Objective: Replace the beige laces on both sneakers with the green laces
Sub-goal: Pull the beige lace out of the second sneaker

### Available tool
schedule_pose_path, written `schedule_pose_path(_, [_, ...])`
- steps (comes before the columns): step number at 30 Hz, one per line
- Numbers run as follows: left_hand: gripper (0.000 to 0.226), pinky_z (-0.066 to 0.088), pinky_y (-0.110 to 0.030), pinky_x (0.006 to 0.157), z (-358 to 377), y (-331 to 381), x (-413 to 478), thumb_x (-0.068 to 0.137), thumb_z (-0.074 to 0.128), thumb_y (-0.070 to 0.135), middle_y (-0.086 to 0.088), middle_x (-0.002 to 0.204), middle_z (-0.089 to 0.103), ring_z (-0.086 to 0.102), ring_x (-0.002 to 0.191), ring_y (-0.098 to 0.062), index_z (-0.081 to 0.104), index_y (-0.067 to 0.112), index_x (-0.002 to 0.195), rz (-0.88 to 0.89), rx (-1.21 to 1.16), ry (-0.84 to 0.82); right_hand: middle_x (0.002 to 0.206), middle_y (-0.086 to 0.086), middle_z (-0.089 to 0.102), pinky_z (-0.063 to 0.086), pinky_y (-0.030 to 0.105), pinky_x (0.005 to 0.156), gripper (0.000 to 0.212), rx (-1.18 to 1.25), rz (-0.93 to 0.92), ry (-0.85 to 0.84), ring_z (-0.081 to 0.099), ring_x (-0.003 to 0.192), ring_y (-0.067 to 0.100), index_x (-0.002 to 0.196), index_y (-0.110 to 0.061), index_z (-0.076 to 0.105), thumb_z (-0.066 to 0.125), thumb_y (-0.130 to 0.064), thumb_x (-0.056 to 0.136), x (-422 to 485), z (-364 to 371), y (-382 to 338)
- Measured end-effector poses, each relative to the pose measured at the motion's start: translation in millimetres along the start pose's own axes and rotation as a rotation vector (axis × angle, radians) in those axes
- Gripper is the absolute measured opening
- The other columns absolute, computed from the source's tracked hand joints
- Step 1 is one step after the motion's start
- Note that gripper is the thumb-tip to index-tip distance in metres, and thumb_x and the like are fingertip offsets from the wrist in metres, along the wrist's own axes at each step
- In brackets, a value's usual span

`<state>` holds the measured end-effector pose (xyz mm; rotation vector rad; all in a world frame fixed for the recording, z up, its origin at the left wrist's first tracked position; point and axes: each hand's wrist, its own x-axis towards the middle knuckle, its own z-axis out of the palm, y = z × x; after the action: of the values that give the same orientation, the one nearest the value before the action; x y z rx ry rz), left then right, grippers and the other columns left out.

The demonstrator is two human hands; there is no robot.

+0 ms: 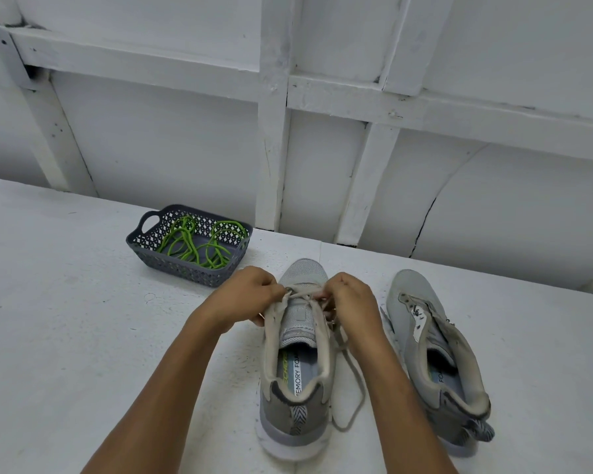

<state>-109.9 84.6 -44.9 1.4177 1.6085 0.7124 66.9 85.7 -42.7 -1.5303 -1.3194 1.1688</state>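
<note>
As left grip [250, 296], right grip [355, 302] pinch, lace [303, 294] between

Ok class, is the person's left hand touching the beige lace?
Touching. The head view shows the fingers of the left hand pinching the beige lace near the toe of the laced sneaker.

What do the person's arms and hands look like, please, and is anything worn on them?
Both are bare: the left hand and right hand wear no gloves, and the left forearm and right forearm show no sleeves, watch or bracelet down to the frame's lower edge. The fingers are partly hidden, so rings cannot be ruled out.
</note>
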Motion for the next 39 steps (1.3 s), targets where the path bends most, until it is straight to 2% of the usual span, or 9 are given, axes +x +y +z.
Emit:
schedule_pose_path(7, [0.025,0.051,-0.03,0.057,1,-2,2,0.086,0.061,0.015,0.0,0.055,0.058,0.055,0.053,-0.013,0.061,0.01,0.062,0.001,-0.005,0.031,0.077,0.016,0.074,0.058,0.034,0.075,0.025,0.461,0.014,-0.021,0.07,0.077,0.03,0.067,-0.006,0.047,0.047,0.003,0.09,6,-13,0])
schedule_pose_path(10, [0.025,0.051,-0.028,0.056,2,-1,4,0.086,0.061,0.016,0.001,0.054,0.058,0.054,0.052,-0.011,0.061,0.011,0.062,0.0,0.034,0.023,0.05,0.006,0.054,0.056,0.031,0.055,0.028,0.654,0.06,-0.006,0.057,0.049,0.025,0.067,-0.009,0.044,0.048,-0.002,0.095,5,-15,-2])
schedule_pose_path(12, [0.026,0.051,-0.027,0.055,1,0,5,0.087,0.061,0.018,0.003,0.053,0.058,0.054,0.051,-0.01,0.06,0.011,0.062,0.003,0.064,0.012,0.048,-0.002,0.035,0.04,0.023,0.04,0.032,0.577,0.049,0.052,0.035,0.04,0.013,0.069,-0.014,0.039,0.052,-0.011,0.098,7,-19,-1])
schedule_pose_path(15, [0.025,0.051,-0.025,0.053,1,1,6,0.087,0.062,0.022,0.002,0.057,0.06,0.055,0.054,-0.011,0.06,0.011,0.065,0.007,0.114,0.001,0.053,-0.002,0.034,0.026,0.022,0.039,0.029,0.302,0.018,0.11,0.024,0.042,0.009,0.073,-0.018,0.04,0.061,-0.017,0.093,10,-26,2])
schedule_pose_path(19, [0.016,0.049,-0.028,0.058,2,8,7,0.085,0.063,0.023,0.003,0.068,0.063,0.055,0.062,-0.013,0.061,0.015,0.072,0.102,0.171,0.001,0.062,-0.006,0.053,0.035,0.025,0.053,0.02,-0.168,-0.023,0.04,0.042,0.051,0.011,0.082,-0.019,0.056,0.069,-0.033,0.086,6,-33,1])
schedule_pose_path(25, [0.013,0.039,-0.023,0.062,7,33,10,0.086,0.06,0.019,0.003,0.086,0.068,0.058,0.081,-0.016,0.069,0.028,0.083,0.312,0.561,-0.091,0.066,-0.008,0.061,0.046,0.03,0.061,0.053,-0.356,-0.018,-0.175,0.057,0.063,0.011,0.076,-0.02,0.061,0.07,-0.072,0.067,-1,-25,-2])
schedule_pose_path(28, [0.02,0.043,-0.023,0.068,11,37,18,0.082,0.064,0.02,0.003,0.092,0.069,0.062,0.088,-0.017,0.075,0.028,0.096,0.298,0.683,-0.068,0.067,-0.007,0.064,0.051,0.033,0.064,0.045,-0.326,0.015,-0.198,0.059,0.064,0.011,0.078,-0.018,0.067,0.075,-0.06,0.065,-1,-23,-1])
schedule_pose_path(31, [0.011,0.047,-0.026,0.067,18,35,25,0.079,0.069,0.03,0.006,0.086,0.07,0.063,0.086,-0.016,0.075,0.029,0.089,0.303,0.718,-0.078,0.066,-0.002,0.067,0.06,0.048,0.079,0.019,-0.249,0.06,-0.142,0.065,0.065,0.015,0.071,-0.019,0.068,0.068,-0.037,0.069,4,-26,2])
schedule_pose_path(39, [0.01,0.034,-0.026,0.057,25,30,26,0.079,0.063,0.029,0.008,0.071,0.056,0.056,0.075,-0.02,0.058,0.025,0.071,0.395,0.684,0.065,0.066,0.001,0.065,0.057,0.038,0.064,0.014,-0.183,0.108,-0.061,0.06,0.057,0.018,0.076,-0.014,0.066,0.061,-0.024,0.068,5,-28,7])
